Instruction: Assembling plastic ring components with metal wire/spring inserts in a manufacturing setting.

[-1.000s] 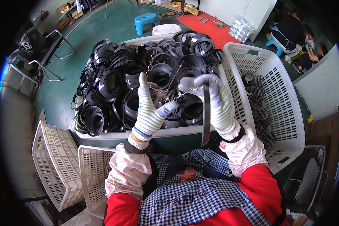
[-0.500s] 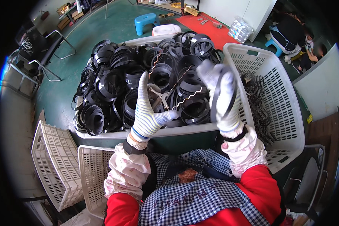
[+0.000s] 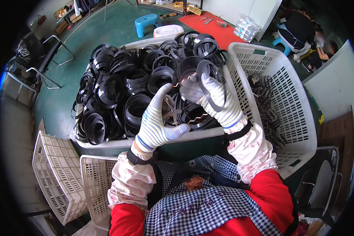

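My left hand (image 3: pixel 157 120), in a striped knit glove, is held over the near side of a pile of black rings (image 3: pixel 133 82). Its thumb and fingers are spread apart. Right by it stands a grey metal fixture with thin arms (image 3: pixel 171 110), partly hidden. Beside the fixture run copper-coloured wavy strips (image 3: pixel 198 118). I cannot tell whether the left hand touches them. My right hand (image 3: pixel 222 100), gloved alike, grips a thin black ring (image 3: pixel 208 70), which loops past its thumb. Its fingertips reach in over the fixture.
A pale tray rim (image 3: pixel 145 138) surrounds the pile. A white basket (image 3: pixel 287 86) with dark curved pieces stands to the right. Empty white crates (image 3: pixel 61 177) lie at lower left. Beyond are a blue stool (image 3: pixel 145 24), a chair (image 3: pixel 43 63) and people at far right.
My right hand has moved left and inward with the black ring, closer to the fixture. My left hand stays spread in nearly the same place. The view has shifted slightly.
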Action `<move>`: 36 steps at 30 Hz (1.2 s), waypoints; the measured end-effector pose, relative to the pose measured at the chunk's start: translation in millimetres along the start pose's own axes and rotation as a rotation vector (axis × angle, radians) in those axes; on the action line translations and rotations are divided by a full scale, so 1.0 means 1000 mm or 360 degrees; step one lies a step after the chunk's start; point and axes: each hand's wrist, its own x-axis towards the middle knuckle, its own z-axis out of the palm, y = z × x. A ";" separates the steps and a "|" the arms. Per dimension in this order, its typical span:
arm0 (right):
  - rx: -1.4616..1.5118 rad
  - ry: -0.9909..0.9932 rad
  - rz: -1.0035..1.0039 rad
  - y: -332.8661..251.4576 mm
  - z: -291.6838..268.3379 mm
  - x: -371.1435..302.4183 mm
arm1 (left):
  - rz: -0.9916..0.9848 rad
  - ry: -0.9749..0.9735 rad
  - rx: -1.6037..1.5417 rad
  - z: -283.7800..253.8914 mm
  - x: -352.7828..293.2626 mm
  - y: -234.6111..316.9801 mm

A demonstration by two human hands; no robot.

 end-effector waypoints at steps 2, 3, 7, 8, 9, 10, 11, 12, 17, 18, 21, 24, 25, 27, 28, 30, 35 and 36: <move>0.0005 0.0107 -0.0044 0.006 0.010 -0.003 | -0.0082 0.0037 0.0002 -0.002 -0.001 0.000; -0.0223 0.0160 -0.0023 0.008 0.011 -0.003 | -0.0084 0.0040 0.0002 -0.004 -0.001 -0.001; -0.1109 0.0321 -0.0195 0.016 0.013 0.000 | 0.0025 0.0056 0.0186 0.001 -0.001 -0.007; -0.1499 0.0356 -0.0273 0.017 0.012 0.001 | 0.0042 0.0081 0.0183 0.003 -0.001 -0.010; -0.1764 0.0435 -0.0321 0.016 0.012 0.002 | 0.0030 -0.0028 0.0129 0.001 -0.001 -0.017; -0.1764 0.0436 -0.0320 0.014 0.013 0.001 | 0.0029 -0.0027 0.0129 0.003 -0.002 -0.015; -0.1940 0.0466 -0.0315 0.011 0.014 0.001 | -0.0048 -0.0053 -0.0081 0.007 -0.004 -0.009; -0.2115 0.0496 -0.0310 0.010 0.014 0.001 | -0.0125 -0.0079 -0.0290 0.008 -0.005 -0.007; -0.2550 0.0434 -0.0372 0.009 0.018 -0.002 | -0.0217 -0.0037 -0.0394 0.015 -0.003 -0.009; -0.2581 0.0409 -0.0293 0.006 0.019 -0.003 | -0.0219 -0.0036 -0.0390 0.016 -0.003 -0.009; -0.2462 0.0422 -0.0246 -0.003 0.010 -0.003 | -0.0239 -0.0019 -0.0508 0.017 0.000 -0.011; -0.1937 0.0245 -0.0275 -0.010 -0.002 -0.002 | -0.0163 -0.0160 -0.0591 0.000 0.004 -0.018; -0.1506 0.0157 -0.0319 -0.012 0.002 -0.001 | -0.0107 -0.0090 -0.0506 -0.005 0.006 -0.022; -0.1269 0.0208 -0.0413 -0.020 0.006 -0.004 | -0.0084 0.0061 -0.0485 -0.012 0.007 -0.024; -0.1160 0.0130 -0.0508 -0.025 0.009 -0.006 | -0.0163 0.0083 -0.0433 -0.016 0.011 -0.024; -0.1688 -0.0319 -0.0649 -0.016 -0.004 -0.006 | -0.0152 0.0207 -0.0499 -0.011 0.012 -0.025; -0.2515 -0.0412 -0.1078 0.011 0.016 -0.006 | -0.0381 0.0188 -0.0952 -0.024 0.006 -0.037; -0.2561 -0.0356 -0.1129 0.013 0.014 -0.004 | -0.0349 0.0080 -0.1016 -0.025 0.005 -0.034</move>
